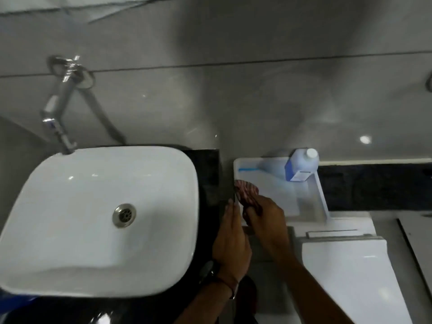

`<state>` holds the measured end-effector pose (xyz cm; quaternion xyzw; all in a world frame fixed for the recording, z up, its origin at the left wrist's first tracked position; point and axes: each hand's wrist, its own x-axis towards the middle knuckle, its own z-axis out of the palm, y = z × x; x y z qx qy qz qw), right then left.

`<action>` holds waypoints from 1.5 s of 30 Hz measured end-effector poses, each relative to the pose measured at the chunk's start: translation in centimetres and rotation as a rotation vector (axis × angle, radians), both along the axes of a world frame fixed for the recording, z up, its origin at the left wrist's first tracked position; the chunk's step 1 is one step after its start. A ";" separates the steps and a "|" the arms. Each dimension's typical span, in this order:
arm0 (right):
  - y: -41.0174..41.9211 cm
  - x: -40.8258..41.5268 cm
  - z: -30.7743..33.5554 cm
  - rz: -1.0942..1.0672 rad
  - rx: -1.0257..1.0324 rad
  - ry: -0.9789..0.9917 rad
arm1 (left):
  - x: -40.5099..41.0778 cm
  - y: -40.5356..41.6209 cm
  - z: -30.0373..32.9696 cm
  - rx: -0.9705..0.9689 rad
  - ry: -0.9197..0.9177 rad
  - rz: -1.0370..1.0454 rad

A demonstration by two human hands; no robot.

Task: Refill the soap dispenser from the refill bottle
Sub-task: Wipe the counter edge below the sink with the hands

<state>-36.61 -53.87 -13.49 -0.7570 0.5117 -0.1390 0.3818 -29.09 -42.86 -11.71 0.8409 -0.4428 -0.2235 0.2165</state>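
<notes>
A blue refill bottle (301, 164) with a white cap stands upright at the back of the white toilet tank top (275, 197), against the wall. My right hand (266, 220) grips a red-and-white striped cloth (246, 190) over the tank's left edge. My left hand (230, 239) is held beside it with straight fingers, its palm turned toward the cloth; whether it holds anything is hidden. Both hands are in front of the bottle and to its left, well apart from it. I see no soap dispenser. The picture is blurred.
A white basin (93, 206) with a metal drain (124, 215) sits on a black counter (208, 174) at the left. A chrome tap (58, 108) comes out of the grey tiled wall above it. The closed toilet lid (346, 277) is at the lower right.
</notes>
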 end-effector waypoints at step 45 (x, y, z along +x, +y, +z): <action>45.3 25.0 -3.8 0.512 -0.407 0.240 | 27.1 44.2 -6.2 0.087 -0.322 0.038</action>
